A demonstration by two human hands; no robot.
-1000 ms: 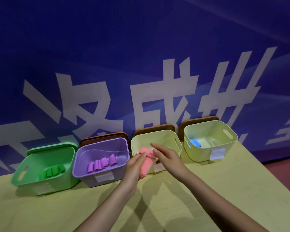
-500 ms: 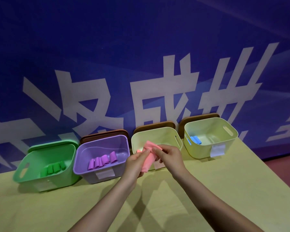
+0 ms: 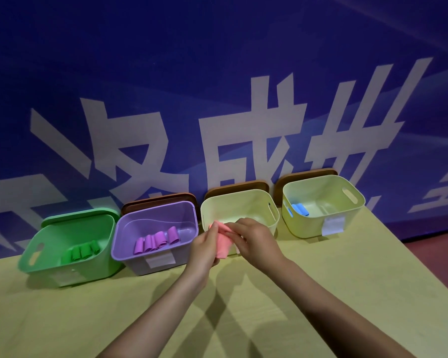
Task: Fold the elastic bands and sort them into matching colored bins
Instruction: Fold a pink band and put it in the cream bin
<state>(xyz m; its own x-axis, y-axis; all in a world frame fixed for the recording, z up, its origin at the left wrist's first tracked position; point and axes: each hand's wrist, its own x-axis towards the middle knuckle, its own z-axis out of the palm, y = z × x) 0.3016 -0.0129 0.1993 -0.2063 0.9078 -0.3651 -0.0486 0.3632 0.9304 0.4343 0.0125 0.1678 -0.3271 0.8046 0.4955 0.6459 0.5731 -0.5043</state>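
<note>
Holding a pink elastic band (image 3: 221,244) between both hands, above the table (image 3: 347,293) and right in front of the third bin. Left hand (image 3: 204,250) has fingers curled round the band's left edge, thumb on top near the upper corner. Right hand (image 3: 256,241) pinches the band's top right part, fingers bent over it. Band is partly folded, lower end hanging down between the hands, not touching the table as far as I can tell. Just behind it: pale yellow bin (image 3: 239,202), front wall partly hidden by the hands, no bands visible inside. Left of that, touching or almost touching: purple bin (image 3: 155,254) with several folded purple bands (image 3: 157,240) in a row on its floor, white label on the front. Far left: green bin (image 3: 62,264), tilted forward, folded green bands (image 3: 82,250) inside. Far right: second pale yellow bin (image 3: 323,220), set a bit apart from the third, folded blue bands (image 3: 299,209) at its left side, white label on the front. Brown lids (image 3: 237,186) stand behind the three right-hand bins, a green lid (image 3: 75,215) behind the green one, all leaning on the blue wall banner (image 3: 217,86) with large white characters. Both forearms bare, coming in from the bottom edge.
</note>
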